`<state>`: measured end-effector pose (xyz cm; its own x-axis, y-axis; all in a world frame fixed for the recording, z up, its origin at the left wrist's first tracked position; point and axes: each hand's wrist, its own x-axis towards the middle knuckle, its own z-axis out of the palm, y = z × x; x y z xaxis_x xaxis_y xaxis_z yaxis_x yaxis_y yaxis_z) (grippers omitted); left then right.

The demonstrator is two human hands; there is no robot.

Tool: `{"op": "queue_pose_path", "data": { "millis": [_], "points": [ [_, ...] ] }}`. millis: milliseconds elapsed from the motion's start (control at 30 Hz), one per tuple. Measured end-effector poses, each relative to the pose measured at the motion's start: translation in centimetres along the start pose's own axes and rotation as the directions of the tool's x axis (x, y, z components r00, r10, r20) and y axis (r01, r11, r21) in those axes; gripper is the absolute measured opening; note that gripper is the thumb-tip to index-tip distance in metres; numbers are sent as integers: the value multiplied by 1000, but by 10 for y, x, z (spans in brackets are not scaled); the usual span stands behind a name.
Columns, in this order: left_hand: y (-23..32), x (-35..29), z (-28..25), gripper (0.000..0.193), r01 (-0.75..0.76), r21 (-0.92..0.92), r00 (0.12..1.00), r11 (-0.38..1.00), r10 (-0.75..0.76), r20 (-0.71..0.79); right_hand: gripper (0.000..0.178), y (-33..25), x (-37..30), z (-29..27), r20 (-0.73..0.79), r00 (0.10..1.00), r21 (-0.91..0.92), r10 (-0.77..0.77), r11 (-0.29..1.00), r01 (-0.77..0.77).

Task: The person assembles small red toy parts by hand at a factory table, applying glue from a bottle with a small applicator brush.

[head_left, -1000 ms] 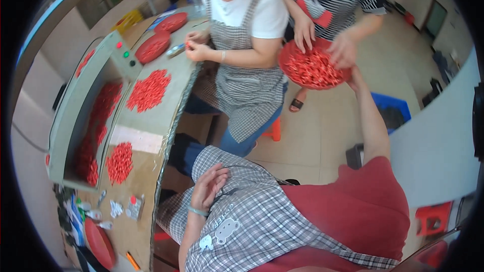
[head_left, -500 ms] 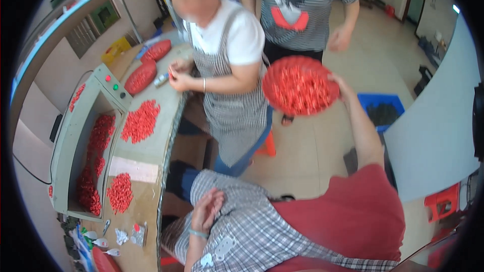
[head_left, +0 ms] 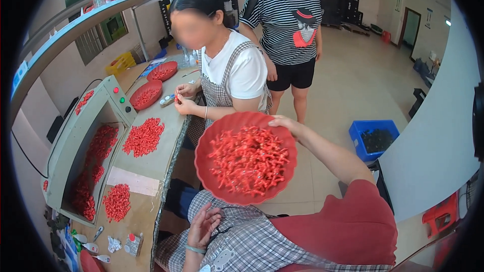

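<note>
My right hand (head_left: 286,125) grips the far right rim of a red plastic bowl (head_left: 201,168) with a scalloped edge. Heaped in the bowl are many small red pieces (head_left: 249,161); their exact kind is too small to tell. The bowl hangs in the air above my lap, tilted toward me. Over my checked apron (head_left: 237,236) rests my left hand (head_left: 204,225), palm turned up, fingers loosely apart, holding nothing. To its left on the workbench (head_left: 136,211) lies a pile of similar red pieces (head_left: 117,202), with a larger pile (head_left: 143,137) farther back.
A grey open-fronted machine (head_left: 108,103) with buttons holds more red pieces. Beyond it are two red bowls (head_left: 146,94) (head_left: 162,71). A seated co-worker (head_left: 237,70) handles something small; another person (head_left: 287,25) stands behind. A blue crate (head_left: 373,138) stands on the floor.
My right hand has brought the full bowl left and closer, over my lap. The view has tilted upward. The standing person's arm has lowered. My left hand stays over the apron.
</note>
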<state>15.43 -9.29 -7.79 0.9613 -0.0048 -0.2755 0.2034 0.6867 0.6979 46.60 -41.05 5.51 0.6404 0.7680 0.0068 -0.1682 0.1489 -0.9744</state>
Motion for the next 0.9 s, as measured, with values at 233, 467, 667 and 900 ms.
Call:
{"op": "queue_pose_path", "data": {
  "millis": [233,467,667,900],
  "points": [
    [52,-69,78,90,-345,-93,929,934,354,108,48,24,35,79,164,987,134,0,991,-23],
    [94,-130,115,87,-297,162,939,941,319,-131,36,26,50,159,210,973,-5,90,996,-91],
    [81,-207,97,91,-595,175,677,784,607,-417,64,20,80,264,548,836,149,34,979,-138],
    [68,-340,77,70,-806,373,97,460,724,-683,70,7,113,336,718,696,-144,16,981,127]
  ]
}}
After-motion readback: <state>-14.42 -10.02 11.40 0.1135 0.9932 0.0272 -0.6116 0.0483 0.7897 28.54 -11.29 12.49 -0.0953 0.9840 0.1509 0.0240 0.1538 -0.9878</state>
